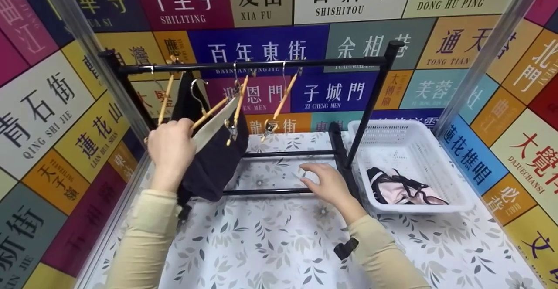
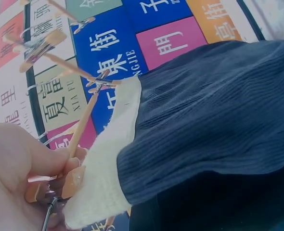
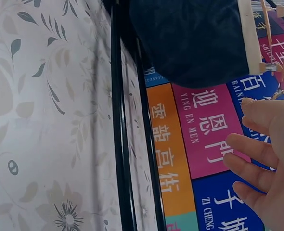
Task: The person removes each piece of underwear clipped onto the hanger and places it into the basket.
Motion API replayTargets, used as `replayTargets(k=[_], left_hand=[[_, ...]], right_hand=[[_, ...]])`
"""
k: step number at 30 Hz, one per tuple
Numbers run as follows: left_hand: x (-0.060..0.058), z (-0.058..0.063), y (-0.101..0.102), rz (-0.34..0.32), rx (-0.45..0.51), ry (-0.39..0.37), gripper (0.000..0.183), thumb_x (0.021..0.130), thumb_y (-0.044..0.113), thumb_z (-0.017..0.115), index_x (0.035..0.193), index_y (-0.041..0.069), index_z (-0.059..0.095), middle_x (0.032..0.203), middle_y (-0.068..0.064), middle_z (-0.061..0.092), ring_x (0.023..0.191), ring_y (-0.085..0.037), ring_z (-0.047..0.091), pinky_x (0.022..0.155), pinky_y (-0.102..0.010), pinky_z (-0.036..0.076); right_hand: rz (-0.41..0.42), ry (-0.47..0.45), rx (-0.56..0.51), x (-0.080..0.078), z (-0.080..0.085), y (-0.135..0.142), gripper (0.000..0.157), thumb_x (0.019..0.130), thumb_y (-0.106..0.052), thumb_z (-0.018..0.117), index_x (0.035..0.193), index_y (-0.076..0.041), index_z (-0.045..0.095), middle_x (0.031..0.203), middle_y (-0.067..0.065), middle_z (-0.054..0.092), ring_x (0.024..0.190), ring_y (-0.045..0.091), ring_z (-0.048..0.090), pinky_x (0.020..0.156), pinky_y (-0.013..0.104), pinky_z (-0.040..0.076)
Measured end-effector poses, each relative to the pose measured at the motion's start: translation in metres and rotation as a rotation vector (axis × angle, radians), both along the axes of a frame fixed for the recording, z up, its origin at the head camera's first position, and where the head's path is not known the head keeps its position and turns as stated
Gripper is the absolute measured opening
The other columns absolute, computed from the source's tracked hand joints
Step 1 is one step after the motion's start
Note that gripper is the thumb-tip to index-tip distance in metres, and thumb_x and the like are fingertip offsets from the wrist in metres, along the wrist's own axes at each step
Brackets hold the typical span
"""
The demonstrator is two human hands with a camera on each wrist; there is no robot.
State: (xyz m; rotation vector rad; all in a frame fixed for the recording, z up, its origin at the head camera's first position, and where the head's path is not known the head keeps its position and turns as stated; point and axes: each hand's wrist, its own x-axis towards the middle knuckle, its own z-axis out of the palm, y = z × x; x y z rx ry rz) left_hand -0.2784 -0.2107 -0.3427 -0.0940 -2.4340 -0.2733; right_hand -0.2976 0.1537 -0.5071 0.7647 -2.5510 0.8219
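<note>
Head view: grips one end of a wooden hanger (image 1: 210,114) with the left hand (image 1: 172,149), left of the frame's centre. Has a dark garment (image 1: 216,167) just right of that hand, its cream waistband (image 1: 216,122) slanting up from near the knuckles towards the centre of the frame, below the black rail (image 1: 331,63). Has the right hand (image 1: 327,184) right of centre, thumb and fingers parted around nothing, apart from the garment. Shows a white basket (image 1: 423,210) at right, with pink and black cloth (image 1: 401,188) inside.

Left wrist view: pinches the hanger's near end at lower left. Shows the far clip (image 2: 101,83) on the waistband, above and left of centre; cannot tell whether the near clip (image 2: 73,182) bites the fabric too. Has the garment right of the hand, across the right half.

Right wrist view: has the right hand at the right edge, fingers (image 3: 255,149) separate and loosely bent, holding nothing. Shows the garment at top centre, up and left from the hand, not touching. Shows leaf-patterned tabletop (image 3: 50,144) at left.
</note>
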Motion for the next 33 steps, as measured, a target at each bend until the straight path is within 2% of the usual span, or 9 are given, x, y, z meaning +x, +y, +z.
replayTargets(k=[5, 15, 22, 28, 33], left_hand=[[0.001, -0.009, 0.003, -0.012, -0.047, 0.044, 0.015, 0.072, -0.008, 0.06, 0.069, 0.005, 0.055, 0.065, -0.017, 0.059, 0.063, -0.045, 0.056, 0.059, -0.054, 0.038], [0.001, -0.022, 0.007, -0.074, -0.144, 0.115, 0.01, 0.071, -0.008, 0.062, 0.073, 0.001, 0.058, 0.069, -0.02, 0.06, 0.069, -0.044, 0.058, 0.069, -0.053, 0.042], [-0.002, -0.032, 0.013, -0.128, -0.189, 0.151, 0.011, 0.07, -0.011, 0.058, 0.071, 0.001, 0.057, 0.067, -0.02, 0.059, 0.064, -0.043, 0.056, 0.073, -0.051, 0.043], [0.001, -0.041, 0.023, -0.17, -0.211, 0.119, 0.014, 0.069, -0.01, 0.056, 0.074, 0.002, 0.06, 0.068, -0.017, 0.06, 0.063, -0.04, 0.056, 0.071, -0.049, 0.043], [0.006, -0.053, 0.031, -0.168, -0.201, 0.058, 0.015, 0.07, -0.009, 0.058, 0.075, 0.005, 0.061, 0.07, -0.015, 0.062, 0.065, -0.039, 0.057, 0.067, -0.05, 0.043]], right_hand=[[0.001, -0.01, -0.009, 0.001, -0.002, 0.002, 0.035, 0.09, -0.023, 0.073, 0.122, -0.01, 0.069, 0.119, 0.005, 0.069, 0.111, 0.03, 0.063, 0.098, 0.044, 0.046], [-0.017, -0.04, 0.001, 0.002, -0.006, 0.007, 0.036, 0.091, -0.026, 0.071, 0.124, -0.011, 0.068, 0.122, 0.005, 0.068, 0.114, 0.029, 0.061, 0.099, 0.043, 0.044], [-0.022, -0.026, -0.003, 0.002, -0.007, 0.01, 0.036, 0.09, -0.025, 0.072, 0.123, -0.011, 0.069, 0.12, 0.005, 0.069, 0.113, 0.029, 0.062, 0.099, 0.042, 0.045], [-0.038, -0.018, -0.008, 0.002, -0.008, 0.014, 0.035, 0.09, -0.024, 0.073, 0.122, -0.011, 0.069, 0.119, 0.005, 0.069, 0.113, 0.029, 0.062, 0.098, 0.043, 0.045], [-0.038, -0.014, -0.012, 0.002, -0.007, 0.018, 0.035, 0.09, -0.024, 0.073, 0.122, -0.01, 0.069, 0.119, 0.006, 0.07, 0.112, 0.029, 0.063, 0.097, 0.043, 0.046]])
